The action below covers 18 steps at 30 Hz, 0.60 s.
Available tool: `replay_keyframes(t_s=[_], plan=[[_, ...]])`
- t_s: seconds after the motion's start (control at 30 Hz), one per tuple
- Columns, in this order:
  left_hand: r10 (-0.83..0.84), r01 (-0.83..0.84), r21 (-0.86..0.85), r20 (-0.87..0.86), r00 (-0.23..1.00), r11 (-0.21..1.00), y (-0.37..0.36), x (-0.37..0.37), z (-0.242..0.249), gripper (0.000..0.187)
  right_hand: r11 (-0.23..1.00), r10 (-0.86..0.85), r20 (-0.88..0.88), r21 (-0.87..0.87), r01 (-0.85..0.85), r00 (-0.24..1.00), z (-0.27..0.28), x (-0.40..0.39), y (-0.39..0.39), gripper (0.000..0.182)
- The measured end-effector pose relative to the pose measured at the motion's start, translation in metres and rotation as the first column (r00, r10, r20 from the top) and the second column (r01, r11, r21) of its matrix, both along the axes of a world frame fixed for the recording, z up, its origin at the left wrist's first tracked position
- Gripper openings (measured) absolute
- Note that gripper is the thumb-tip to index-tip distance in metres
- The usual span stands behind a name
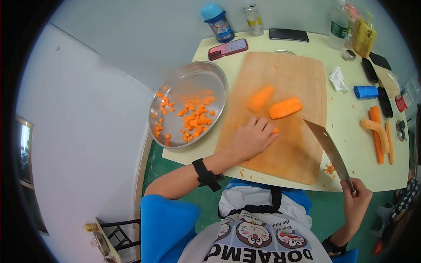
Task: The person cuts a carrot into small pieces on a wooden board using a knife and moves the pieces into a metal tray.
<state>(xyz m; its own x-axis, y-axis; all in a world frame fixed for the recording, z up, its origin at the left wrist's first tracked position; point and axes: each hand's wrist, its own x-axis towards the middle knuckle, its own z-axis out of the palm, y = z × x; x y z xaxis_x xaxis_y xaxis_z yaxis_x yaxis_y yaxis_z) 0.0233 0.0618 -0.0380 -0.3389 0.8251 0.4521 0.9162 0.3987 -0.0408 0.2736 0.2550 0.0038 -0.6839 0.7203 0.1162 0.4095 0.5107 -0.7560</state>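
Where writing can be read, it sits on the person's shirt (258, 239): the letters "DORAEMO" run upside down along the bottom edge beside cartoon cat faces, with small words that look like "the futu" and "Ever" above them. Labels on the green-capped bottle (338, 25), the yellow packet (364, 37) and the blue flask (217, 22) at the far edge of the desk (346, 131) are too small to read.

On the wooden cutting board (285, 144), the left hand (252, 138) lies palm down with fingers spread, its fingertips touching a small carrot bit (275, 130); its grip is loose and closes on nothing. Two larger carrot pieces (285, 108) lie just beyond those fingers, toward the middle of the board, apart from the hand.

Off the near right corner of the desk, the right hand (357, 199) has its grip clenched around the handle of a cleaver (326, 144). The blade slants up and leftward, its tip over the right side of the board, near the rightmost carrot piece but not touching it.

Left of the board, a round metal tray (175, 90) holds diced carrot (195, 118). Whole carrot sticks (379, 131) lie on the desk to the right, and a red phone (228, 48) lies beyond the board.
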Motion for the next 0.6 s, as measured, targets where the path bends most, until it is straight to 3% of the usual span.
replay_keyframes(t_s=[0.3,0.4,0.47,0.5,0.57,0.6], plan=[[-0.099,0.099,-0.001,-0.034,0.995,0.995,-0.002,-0.009,-0.007,0.020,0.999,0.032,0.024,0.008,-0.033,0.999,0.004,-0.001,-0.005,0.014],[-0.073,0.062,0.110,0.101,0.992,0.992,-0.002,-0.014,-0.008,0.022,0.999,0.037,0.016,0.007,-0.037,0.999,0.005,-0.002,-0.007,0.013],[-0.067,-0.090,0.261,0.537,0.841,0.961,-0.001,-0.027,-0.006,0.024,0.999,0.046,0.009,0.024,-0.047,0.999,0.007,-0.004,-0.009,0.013],[-0.063,-0.095,0.265,0.533,0.844,0.960,-0.002,-0.031,0.002,0.024,0.999,0.032,0.020,0.008,-0.032,0.999,0.007,-0.004,-0.010,0.013],[0.069,-0.290,0.087,0.871,0.487,0.953,-0.006,-0.039,0.018,0.028,1.000,0.024,0.028,-0.003,-0.024,0.999,0.007,-0.004,-0.011,0.013],[0.092,-0.348,0.101,0.862,0.499,0.932,-0.008,-0.046,0.023,0.030,0.999,0.039,0.025,0.015,-0.039,0.999,0.007,-0.004,-0.011,0.014]])
